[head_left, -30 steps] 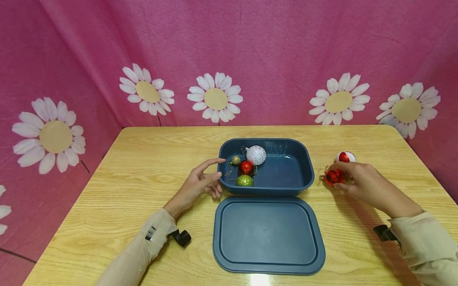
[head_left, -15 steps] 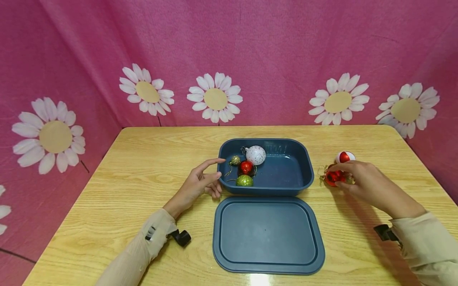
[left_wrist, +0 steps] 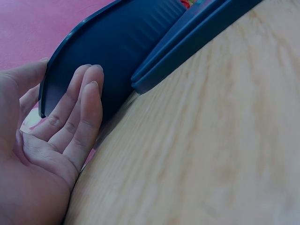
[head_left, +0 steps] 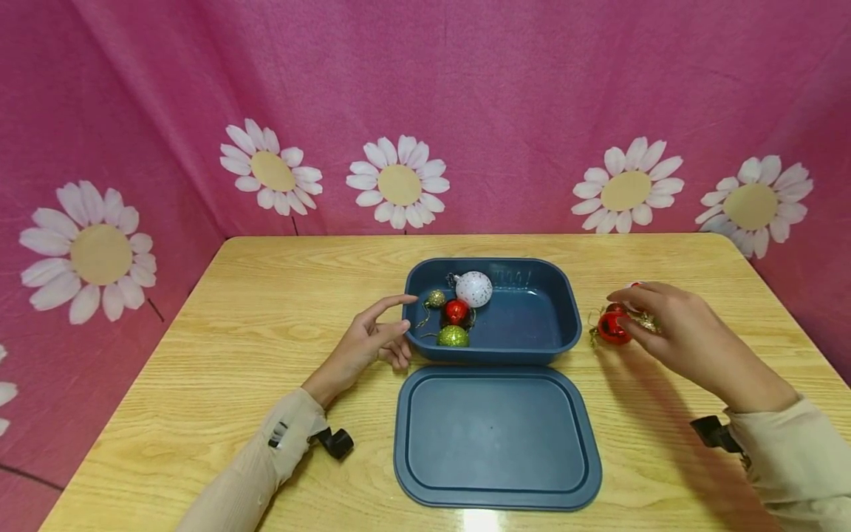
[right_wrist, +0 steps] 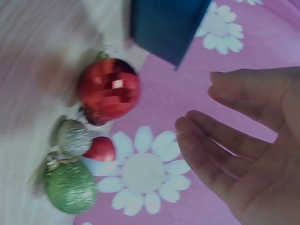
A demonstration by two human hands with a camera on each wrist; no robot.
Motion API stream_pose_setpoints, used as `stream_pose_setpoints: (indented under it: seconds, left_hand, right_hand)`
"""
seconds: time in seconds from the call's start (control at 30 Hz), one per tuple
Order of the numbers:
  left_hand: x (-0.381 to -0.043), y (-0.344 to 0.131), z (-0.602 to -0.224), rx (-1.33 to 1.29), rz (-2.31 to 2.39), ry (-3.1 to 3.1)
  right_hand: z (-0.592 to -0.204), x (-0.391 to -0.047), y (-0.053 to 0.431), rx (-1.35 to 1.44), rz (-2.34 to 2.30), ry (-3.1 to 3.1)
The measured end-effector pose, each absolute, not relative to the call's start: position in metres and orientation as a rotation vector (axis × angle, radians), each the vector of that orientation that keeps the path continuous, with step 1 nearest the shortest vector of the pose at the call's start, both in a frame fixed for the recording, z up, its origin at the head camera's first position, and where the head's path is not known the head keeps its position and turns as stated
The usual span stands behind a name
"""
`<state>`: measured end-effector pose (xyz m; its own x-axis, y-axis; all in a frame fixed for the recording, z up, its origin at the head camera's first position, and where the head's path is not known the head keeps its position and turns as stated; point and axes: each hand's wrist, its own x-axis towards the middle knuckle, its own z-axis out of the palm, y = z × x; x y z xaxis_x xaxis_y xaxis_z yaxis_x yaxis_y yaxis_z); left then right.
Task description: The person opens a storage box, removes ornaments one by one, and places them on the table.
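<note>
My left hand (head_left: 366,341) is at the left end of a dark blue rectangular container (head_left: 532,318), thumb and index fingertips at its rim. In the left wrist view its other fingers (left_wrist: 89,112) lie loosely bent by the outer wall. Over the ornaments at the right hovers my right hand (head_left: 691,347), thumb apart from the fingers and holding nothing. Below it lies a shiny red bauble (head_left: 612,329). The right wrist view also shows a green glitter bauble (right_wrist: 71,187), a small silvery-gold one (right_wrist: 75,137) and a red-and-white ball (right_wrist: 100,149).
Inside the container sit a white speckled bauble (head_left: 474,289), a red one (head_left: 456,311), a green glitter one (head_left: 453,337) and a small gold one (head_left: 435,298). The blue lid (head_left: 495,432) lies flat in front. A pink flowered cloth (head_left: 518,96) hangs behind the wooden table (head_left: 292,273).
My right hand has risen off the red bauble, its thumb and fingers spreading. That bauble has shifted slightly left, and the hand now covers most of the red-and-white ball. The left hand stays put.
</note>
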<state>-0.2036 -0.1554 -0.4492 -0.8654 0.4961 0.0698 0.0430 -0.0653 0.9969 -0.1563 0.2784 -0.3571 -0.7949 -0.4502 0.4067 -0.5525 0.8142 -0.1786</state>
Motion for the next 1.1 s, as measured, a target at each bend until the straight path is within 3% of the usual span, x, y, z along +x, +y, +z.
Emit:
stream_pose_setpoints:
  seconds: [0.3, 1.1]
  left_hand:
    - [-0.201, -0.157, -0.448, 0.559, 2.008, 1.900]
    - [-0.202, -0.156, -0.448, 0.570, 2.012, 1.891]
  right_hand:
    - [-0.338, -0.150, 0.258, 0.736, 0.491, -2.574]
    - [-0.333, -0.166, 0.224, 0.885, 0.608, -2.576]
